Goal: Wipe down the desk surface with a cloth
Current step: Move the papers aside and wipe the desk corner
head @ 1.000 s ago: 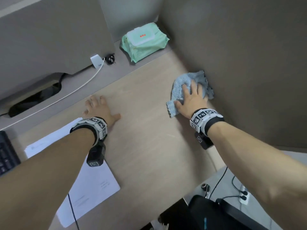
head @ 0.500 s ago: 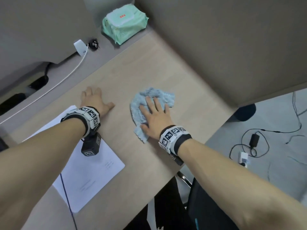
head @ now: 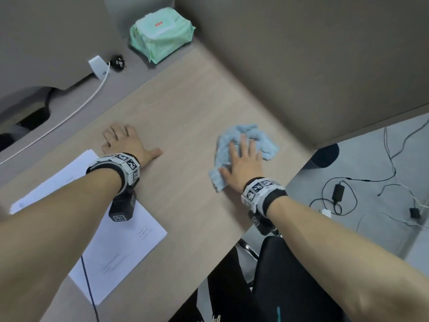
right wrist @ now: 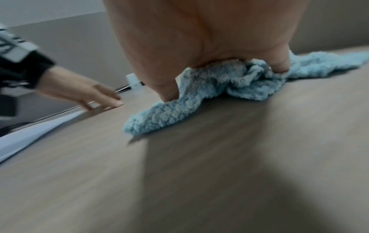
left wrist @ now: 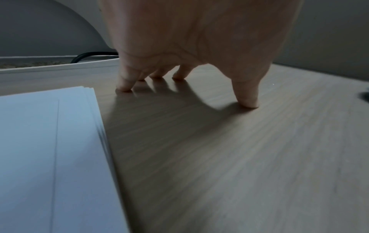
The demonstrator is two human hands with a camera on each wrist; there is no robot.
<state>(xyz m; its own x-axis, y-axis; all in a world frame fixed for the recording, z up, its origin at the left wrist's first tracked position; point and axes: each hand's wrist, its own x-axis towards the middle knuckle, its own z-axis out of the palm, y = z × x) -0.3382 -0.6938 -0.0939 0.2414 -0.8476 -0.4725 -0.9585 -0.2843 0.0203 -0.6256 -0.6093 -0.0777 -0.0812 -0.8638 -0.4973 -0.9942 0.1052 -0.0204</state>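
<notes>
A crumpled light-blue cloth (head: pixel 234 146) (right wrist: pixel 209 88) lies on the pale wood desk (head: pixel 185 112) near its right edge. My right hand (head: pixel 243 159) (right wrist: pixel 199 47) presses flat on the cloth with straight, spread fingers. My left hand (head: pixel 125 142) (left wrist: pixel 189 39) rests on the bare desk to the left, its fingertips (left wrist: pixel 124 88) and thumb touching the wood beside a stack of white paper (head: pixel 116 240) (left wrist: pixel 49 157). It holds nothing.
A green wet-wipe pack (head: pixel 161 33) lies at the back by the partition (head: pixel 301 54). A white charger (head: pixel 98 66) with its cable and a black plug (head: pixel 118 63) sit on the grey ledge. Cables and an adapter (head: pixel 337 191) lie on the floor to the right.
The right hand dragged the cloth from beside the partition toward me and leftward, then slid it back to the right near the desk's edge. The left hand stayed in place.
</notes>
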